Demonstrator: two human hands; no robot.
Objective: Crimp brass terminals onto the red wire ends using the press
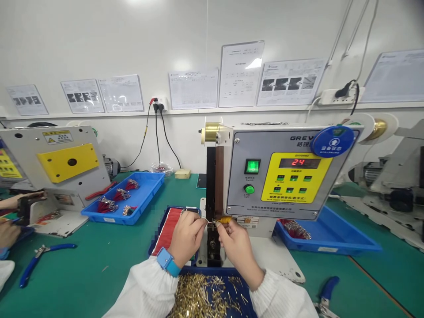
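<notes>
My left hand (186, 237) and my right hand (236, 245) are both pinched together at the black jaw (213, 234) of a grey bench machine (281, 176). Between the fingertips I hold a thin wire (208, 223) with a small yellow sleeve near its end, level with the jaw. A blue wristband (167, 261) sits on my left wrist. Under my forearms lies a dark blue tray (232, 276) scattered with several small brass terminals (198, 296). A row of red wires (167, 229) lies in the tray behind my left hand.
The machine's display (299, 163) reads 24. Blue trays with red wire bundles stand at left (126, 198) and right (327, 236). Blue-handled pliers lie at front left (39, 256) and front right (326, 293). Another person's hands (9, 221) work at a second machine (53, 163) on the far left.
</notes>
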